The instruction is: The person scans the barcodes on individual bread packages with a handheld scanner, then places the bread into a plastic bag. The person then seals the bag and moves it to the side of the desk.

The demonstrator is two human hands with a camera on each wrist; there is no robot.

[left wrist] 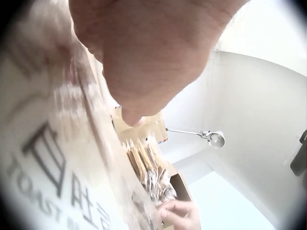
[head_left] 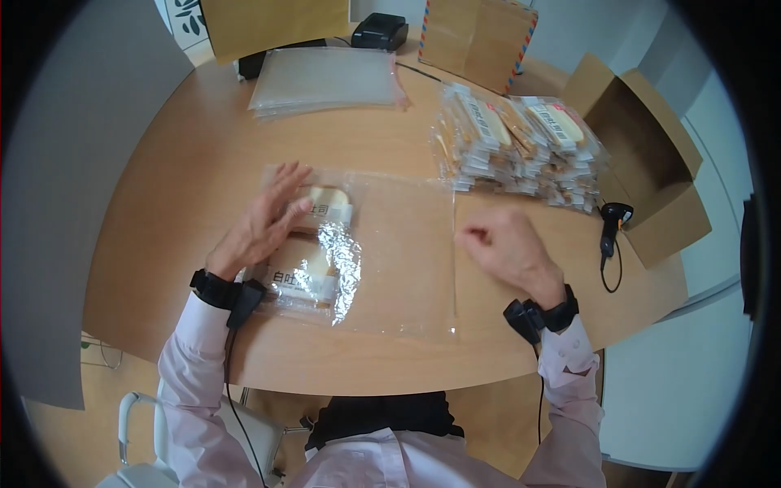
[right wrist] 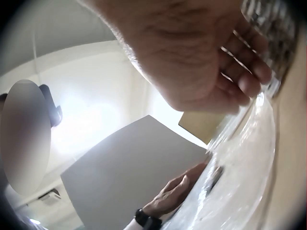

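Note:
Two packs of sliced toast, one farther point(head_left: 327, 205) and one nearer point(head_left: 303, 281), lie in the left end of a clear plastic bag point(head_left: 399, 260) flat on the round wooden table point(head_left: 179, 244). My left hand point(head_left: 264, 220) rests flat on them with straight fingers; in the left wrist view the palm point(left wrist: 153, 57) hangs over the printed toast pack point(left wrist: 43, 158). My right hand point(head_left: 504, 244) sits at the bag's right edge, fingers curled, pinching the plastic. The right wrist view shows the curled fingers point(right wrist: 240, 72) right above the clear bag point(right wrist: 240, 167).
A stack of wrapped toast packs point(head_left: 521, 146) lies at the back right beside an open cardboard box point(head_left: 651, 154). A barcode scanner point(head_left: 612, 224) lies next to the box. A pile of clear bags point(head_left: 325, 77), brown envelopes point(head_left: 476, 37) and a black device point(head_left: 380, 31) stand at the back.

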